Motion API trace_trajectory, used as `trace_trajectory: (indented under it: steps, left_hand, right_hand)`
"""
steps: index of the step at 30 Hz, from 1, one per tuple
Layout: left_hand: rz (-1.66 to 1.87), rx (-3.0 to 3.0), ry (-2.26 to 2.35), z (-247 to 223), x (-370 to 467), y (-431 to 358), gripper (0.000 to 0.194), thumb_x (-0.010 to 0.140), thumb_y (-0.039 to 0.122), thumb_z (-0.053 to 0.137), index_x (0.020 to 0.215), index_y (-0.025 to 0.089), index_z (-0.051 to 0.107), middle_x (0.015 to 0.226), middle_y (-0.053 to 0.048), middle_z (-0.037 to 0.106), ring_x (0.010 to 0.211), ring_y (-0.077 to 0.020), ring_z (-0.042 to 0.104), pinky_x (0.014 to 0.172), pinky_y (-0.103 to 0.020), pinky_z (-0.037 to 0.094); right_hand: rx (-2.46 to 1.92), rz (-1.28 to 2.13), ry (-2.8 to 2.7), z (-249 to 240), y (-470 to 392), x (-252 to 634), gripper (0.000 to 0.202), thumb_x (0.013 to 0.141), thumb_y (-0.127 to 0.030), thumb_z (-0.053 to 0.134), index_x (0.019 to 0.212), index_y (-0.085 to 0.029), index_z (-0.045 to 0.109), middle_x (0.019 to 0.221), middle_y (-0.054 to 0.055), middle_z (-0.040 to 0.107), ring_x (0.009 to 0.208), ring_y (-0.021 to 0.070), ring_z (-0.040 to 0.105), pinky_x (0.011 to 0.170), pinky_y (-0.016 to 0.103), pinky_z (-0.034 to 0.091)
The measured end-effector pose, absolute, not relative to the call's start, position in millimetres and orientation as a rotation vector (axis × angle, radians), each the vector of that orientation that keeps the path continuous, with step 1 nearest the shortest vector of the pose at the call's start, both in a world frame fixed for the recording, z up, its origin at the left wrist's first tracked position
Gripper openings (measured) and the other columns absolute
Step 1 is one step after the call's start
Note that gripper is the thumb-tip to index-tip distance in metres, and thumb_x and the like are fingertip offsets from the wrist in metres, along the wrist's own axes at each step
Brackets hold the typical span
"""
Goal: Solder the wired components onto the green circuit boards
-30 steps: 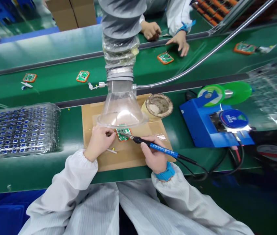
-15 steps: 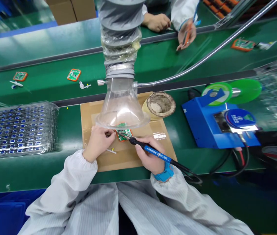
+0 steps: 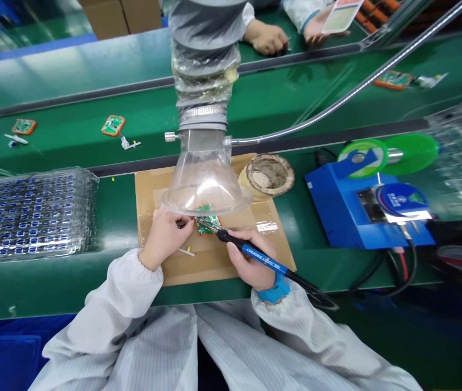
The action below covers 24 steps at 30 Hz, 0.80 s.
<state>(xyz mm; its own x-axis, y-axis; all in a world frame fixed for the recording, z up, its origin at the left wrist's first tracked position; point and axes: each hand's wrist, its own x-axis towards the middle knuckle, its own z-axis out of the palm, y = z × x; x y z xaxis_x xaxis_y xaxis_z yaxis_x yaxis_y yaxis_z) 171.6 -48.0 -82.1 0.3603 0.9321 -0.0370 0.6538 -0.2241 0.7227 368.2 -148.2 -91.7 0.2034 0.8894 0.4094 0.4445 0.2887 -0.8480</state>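
A green circuit board with an orange rim (image 3: 210, 225) lies on a brown cardboard sheet (image 3: 190, 269), its far part seen through the clear fume hood (image 3: 204, 187). At the board's left edge my left hand (image 3: 168, 236) is closed in a pinch on a small dark part, too small to name. My right hand (image 3: 253, 258) grips a blue and black soldering iron (image 3: 266, 258) like a pen, and the iron's tip reaches the board's upper left area. A small white strip with a yellow piece (image 3: 187, 251) rests on the cardboard just below the board.
A round crusted pot (image 3: 269, 174) stands behind the cardboard's right part. Stacked clear trays (image 3: 33, 214) are at left, a blue solder feeder (image 3: 332, 209) at right. Boards (image 3: 113, 125) lie on the green belt (image 3: 80, 141). Across it are another person's hands (image 3: 267, 38).
Boards on the belt have shifted left. The other person's hand at the upper right has moved up and now holds a pale flat piece. My hands and the iron are nearly unmoved.
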Motion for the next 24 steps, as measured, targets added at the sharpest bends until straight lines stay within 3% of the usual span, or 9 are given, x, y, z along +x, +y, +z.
trace_trajectory:
  steps: [12,16,20,24]
  left_hand:
    - [0.542,1.970,1.371,-78.1,172.4,-48.7,0.026,0.082,0.016,0.063,0.056,0.019,0.063,0.061,0.001,0.067,0.066,-0.0162,0.059,0.071,-0.031,0.044]
    - [0.511,1.965,1.376,-75.4,172.5,-48.5,0.029,0.082,0.016,0.061,0.053,0.020,0.060,0.057,0.001,0.063,0.064,-0.0163,0.056,0.069,-0.031,0.042]
    - [0.451,1.969,1.402,-72.7,172.7,-47.7,0.029,0.084,0.017,0.060,0.055,0.020,0.060,0.059,-0.001,0.062,0.070,-0.0192,0.058,0.071,-0.034,0.043]
    - [0.320,2.161,1.349,-70.1,170.1,-50.7,0.012,0.080,0.019,0.066,0.069,0.020,0.064,0.079,-0.006,0.066,0.085,-0.0245,0.060,0.079,-0.039,0.046]
  right_hand:
    - [-1.317,0.472,-1.380,-92.5,-154.4,373.5,0.012,0.087,-0.020,0.068,0.098,-0.023,0.069,0.085,0.003,0.072,0.075,0.0182,0.070,0.068,0.031,0.056]
    - [-1.372,0.278,-1.177,-101.0,-160.3,397.0,0.012,0.088,-0.029,0.069,0.097,-0.022,0.070,0.086,0.005,0.072,0.075,0.0211,0.071,0.069,0.035,0.057]
    - [-1.511,-0.023,-0.978,-104.8,-153.5,424.1,0.022,0.089,-0.037,0.069,0.103,-0.020,0.069,0.095,0.008,0.070,0.086,0.0261,0.072,0.079,0.044,0.059]
    - [-1.613,0.041,-1.105,-101.8,-143.0,432.3,0.026,0.092,-0.032,0.069,0.114,-0.020,0.069,0.110,0.010,0.072,0.102,0.0270,0.072,0.091,0.044,0.059]
